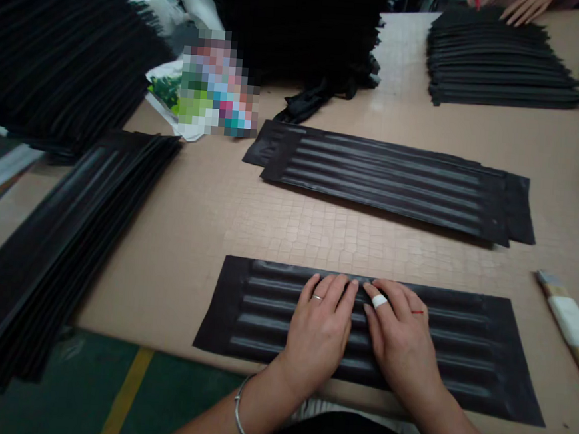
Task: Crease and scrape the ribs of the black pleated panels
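Observation:
A black ribbed panel (470,345) lies flat along the table's front edge. On its middle rests my left hand (320,323), palm down, with a ring and a bracelet; its fingers are bent slightly and reach the panel's far edge. Close beside it my right hand (398,329), with white tape round a finger, lies on the same panel, fingers a little apart. Neither hand appears to grasp anything. Farther back lies a short stack of similar ribbed panels (383,177), slightly fanned.
Fanned black panels (68,226) overhang the table's left edge. Tall dark stacks (295,23) stand behind, near a colourful packet (193,102). A brush-like tool with a white-wrapped handle (572,319) lies at right. Another person's hand (529,7) touches a black stack (497,63) at the back right.

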Motion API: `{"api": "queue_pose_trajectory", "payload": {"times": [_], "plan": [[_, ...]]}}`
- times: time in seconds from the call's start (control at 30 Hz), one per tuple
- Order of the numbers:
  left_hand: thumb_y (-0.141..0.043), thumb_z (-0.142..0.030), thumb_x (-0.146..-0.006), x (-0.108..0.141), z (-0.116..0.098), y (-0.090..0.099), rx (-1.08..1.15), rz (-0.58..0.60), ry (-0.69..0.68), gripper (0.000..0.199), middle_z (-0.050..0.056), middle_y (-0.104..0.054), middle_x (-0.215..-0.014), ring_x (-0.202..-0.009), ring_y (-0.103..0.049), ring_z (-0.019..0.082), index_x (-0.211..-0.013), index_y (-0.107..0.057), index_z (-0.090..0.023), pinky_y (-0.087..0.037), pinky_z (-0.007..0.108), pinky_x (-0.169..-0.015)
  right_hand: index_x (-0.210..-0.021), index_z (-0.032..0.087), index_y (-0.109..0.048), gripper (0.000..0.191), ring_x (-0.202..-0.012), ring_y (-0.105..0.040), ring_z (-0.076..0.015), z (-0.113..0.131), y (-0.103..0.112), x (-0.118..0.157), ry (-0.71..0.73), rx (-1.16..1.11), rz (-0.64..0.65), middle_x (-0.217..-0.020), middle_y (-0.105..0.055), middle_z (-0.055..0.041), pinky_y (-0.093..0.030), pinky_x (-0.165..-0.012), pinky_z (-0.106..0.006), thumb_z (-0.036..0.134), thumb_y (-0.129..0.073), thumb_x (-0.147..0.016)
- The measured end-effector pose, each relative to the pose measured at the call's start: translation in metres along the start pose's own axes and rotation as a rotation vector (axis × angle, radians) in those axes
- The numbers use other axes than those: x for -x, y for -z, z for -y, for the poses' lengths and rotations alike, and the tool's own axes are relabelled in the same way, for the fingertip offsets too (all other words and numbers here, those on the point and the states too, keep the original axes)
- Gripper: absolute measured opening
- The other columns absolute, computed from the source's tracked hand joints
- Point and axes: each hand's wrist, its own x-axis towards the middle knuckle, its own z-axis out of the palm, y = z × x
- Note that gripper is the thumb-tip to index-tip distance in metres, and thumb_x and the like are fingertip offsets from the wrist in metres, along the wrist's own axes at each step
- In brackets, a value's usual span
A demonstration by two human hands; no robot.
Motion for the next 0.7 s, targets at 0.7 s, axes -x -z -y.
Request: {"api": "queue_pose_trajectory", "payload": {"times": [0.7], "plan": [[-0.052,-0.009,-0.096,-0.017,-0.01,-0.002,-0.013,-0.039,-0.065,0.042,0.017,-0.065,-0.129,-0.118,-0.06,0.032,-0.135,-0.065,-0.012,-0.051,0.051,-0.102,-0.141,0.012,-0.058,0.041,-0.123,-0.054,-0.0298,-0.062,0.045,0.036,-0.154,0.078,-0.007,-0.131,-0.062,-0.016,-0.048,-0.107,-0.049,0.017,-0.059,-0.1]]}}
